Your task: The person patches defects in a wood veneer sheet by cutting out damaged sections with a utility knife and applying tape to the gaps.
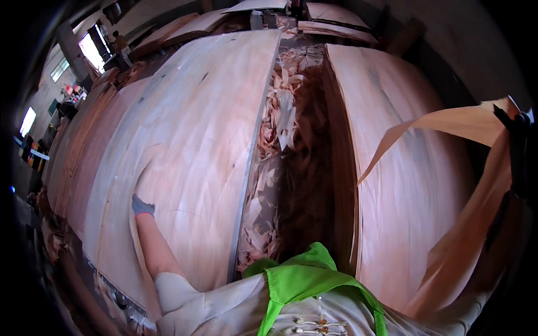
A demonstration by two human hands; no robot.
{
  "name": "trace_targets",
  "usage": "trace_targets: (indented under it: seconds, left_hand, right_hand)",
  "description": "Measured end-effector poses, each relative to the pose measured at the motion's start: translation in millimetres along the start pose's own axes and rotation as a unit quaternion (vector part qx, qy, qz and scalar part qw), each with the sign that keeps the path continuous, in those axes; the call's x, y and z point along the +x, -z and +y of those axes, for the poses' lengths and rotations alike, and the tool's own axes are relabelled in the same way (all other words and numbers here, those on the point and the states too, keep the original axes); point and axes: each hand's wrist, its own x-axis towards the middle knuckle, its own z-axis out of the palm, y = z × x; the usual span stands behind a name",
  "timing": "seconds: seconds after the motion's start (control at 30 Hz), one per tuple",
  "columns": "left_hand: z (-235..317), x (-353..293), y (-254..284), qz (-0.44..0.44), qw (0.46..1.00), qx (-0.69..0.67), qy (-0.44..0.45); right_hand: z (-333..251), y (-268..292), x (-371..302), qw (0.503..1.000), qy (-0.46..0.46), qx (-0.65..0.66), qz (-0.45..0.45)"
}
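My right hand (514, 131), in a dark glove, is raised at the far right. It grips a long thin strip of wood veneer (459, 119), which bends at the hand; one length sticks out leftward and another hangs toward my right arm. My left hand (143, 206), in a grey glove, is at a broad stack of pale veneer sheets (196, 129) on the left. A curved veneer edge runs close to it, and its fingers are mostly hidden. A second veneer stack (403, 185) lies beneath the strip on the right.
Between the stacks runs a gap littered with veneer scraps (287, 84). More sheets (336, 31) lie at the far end. A bright doorway (91, 53) is at the upper left, with a person (119, 42) nearby. My green apron (305, 280) is at the lower edge.
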Motion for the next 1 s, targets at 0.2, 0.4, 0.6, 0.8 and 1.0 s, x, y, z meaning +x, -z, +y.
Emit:
trace_targets:
  seconds: [0.2, 0.4, 0.6, 0.8, 1.0]
  left_hand:
    - [34.6, -204.7, -165.1, -0.366, 0.916, -0.161, 0.029]
    - [143.7, -472.6, -308.0, -0.858, 0.453, -0.083, -0.229]
    - [122.3, -574.8, -487.5, -0.975, 0.221, 0.010, 0.029]
    - [44.6, -479.6, -681.0, -0.834, 0.532, -0.075, 0.127]
    - [126.5, -214.2, -770.1, -0.411, 0.808, 0.223, -0.359]
  right_hand:
    - [-78.9, -227.5, 65.9, 0.963, 0.175, 0.169, 0.118]
    - [-306.8, -322.9, 153.1, 0.931, 0.134, 0.326, 0.091]
    - [-431.8, -381.8, 228.6, 0.906, 0.122, 0.393, 0.105]
    - [-526.1, -410.3, 293.3, 0.858, 0.116, 0.476, 0.157]
    - [-584.6, -440.9, 346.7, 0.804, 0.063, 0.545, 0.228]
